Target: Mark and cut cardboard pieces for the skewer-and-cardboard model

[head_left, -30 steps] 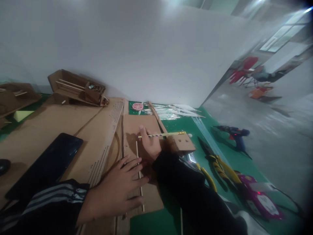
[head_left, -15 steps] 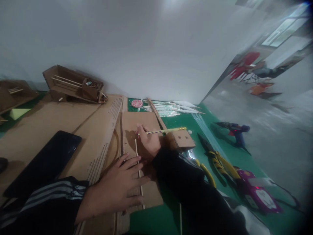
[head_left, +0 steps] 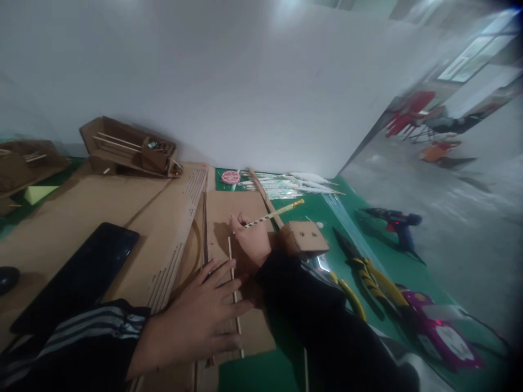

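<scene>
With fingers spread, my left hand [head_left: 204,310] lies flat across a thin wooden stick [head_left: 234,283] on a piece of cardboard [head_left: 255,326]. Just beyond the stick's far end, my right hand [head_left: 252,234] is closed around a patterned pencil [head_left: 272,215]. The pencil leans to the right, its gold end up. Its tip is hidden by my fingers, so I cannot tell whether it touches the cardboard. A small cardboard box [head_left: 308,237] with two holes stands right of my right wrist.
A dark phone-like slab [head_left: 77,275] lies left on a large cardboard sheet [head_left: 134,204]. Pliers [head_left: 370,277], a glue gun [head_left: 398,220] and a purple device [head_left: 443,329] lie right. A cardboard model [head_left: 131,147] and wrapped sticks [head_left: 278,185] rest near the wall.
The pencil's gold end has swung upward, away from the small box, so the pencil is more steeply tilted. My left hand stays on the stick. The whole view has shifted slightly.
</scene>
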`<state>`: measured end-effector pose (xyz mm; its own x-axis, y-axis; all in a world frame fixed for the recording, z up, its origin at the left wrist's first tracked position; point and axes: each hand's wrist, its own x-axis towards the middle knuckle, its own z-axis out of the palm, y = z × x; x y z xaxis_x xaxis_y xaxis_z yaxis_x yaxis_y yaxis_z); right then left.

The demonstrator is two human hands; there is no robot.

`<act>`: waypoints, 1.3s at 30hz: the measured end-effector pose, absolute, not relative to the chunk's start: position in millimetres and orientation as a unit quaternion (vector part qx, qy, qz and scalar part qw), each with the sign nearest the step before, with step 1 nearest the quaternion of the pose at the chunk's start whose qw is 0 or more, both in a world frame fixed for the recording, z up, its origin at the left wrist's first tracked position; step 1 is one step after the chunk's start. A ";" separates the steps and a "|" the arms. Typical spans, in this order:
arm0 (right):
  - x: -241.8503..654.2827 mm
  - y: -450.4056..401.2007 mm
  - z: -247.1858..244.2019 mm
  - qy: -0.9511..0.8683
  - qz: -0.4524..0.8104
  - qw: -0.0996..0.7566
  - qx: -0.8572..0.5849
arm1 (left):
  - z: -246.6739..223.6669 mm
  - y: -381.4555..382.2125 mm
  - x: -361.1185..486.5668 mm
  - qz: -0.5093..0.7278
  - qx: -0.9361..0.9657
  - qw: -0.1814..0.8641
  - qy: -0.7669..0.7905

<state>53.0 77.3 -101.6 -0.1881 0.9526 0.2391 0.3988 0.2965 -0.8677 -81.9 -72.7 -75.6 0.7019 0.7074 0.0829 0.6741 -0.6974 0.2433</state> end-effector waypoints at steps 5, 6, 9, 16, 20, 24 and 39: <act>52.9 76.7 -105.2 -0.719 0.322 0.394 -0.472 | -76.7 -73.7 -82.4 0.089 0.918 0.083 0.377; 52.5 76.6 -105.5 -0.724 0.319 0.392 -0.470 | -77.1 -73.8 -82.5 0.092 0.918 0.085 0.377; 51.9 76.8 -105.7 -0.737 0.305 0.384 -0.466 | -78.6 -73.8 -82.6 0.107 0.916 0.079 0.378; 53.5 78.2 -102.4 -0.767 0.279 0.361 -0.451 | -78.4 -73.2 -80.7 0.125 0.916 0.067 0.376; 53.4 78.5 -104.0 -0.770 0.267 0.358 -0.456 | -77.1 -73.4 -79.7 0.123 0.915 0.068 0.378; 53.2 78.2 -105.8 -0.769 0.258 0.359 -0.461 | -76.8 -73.3 -80.5 0.111 0.914 0.078 0.383; 53.8 77.8 -104.0 -0.777 0.244 0.363 -0.452 | -74.0 -71.4 -80.0 0.104 0.918 0.073 0.376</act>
<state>53.8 77.8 -104.0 -0.3272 0.8804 0.3433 0.5261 0.4715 -0.7077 -80.0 -71.4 -74.0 0.6961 0.7049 0.1361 0.6744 -0.7071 0.2125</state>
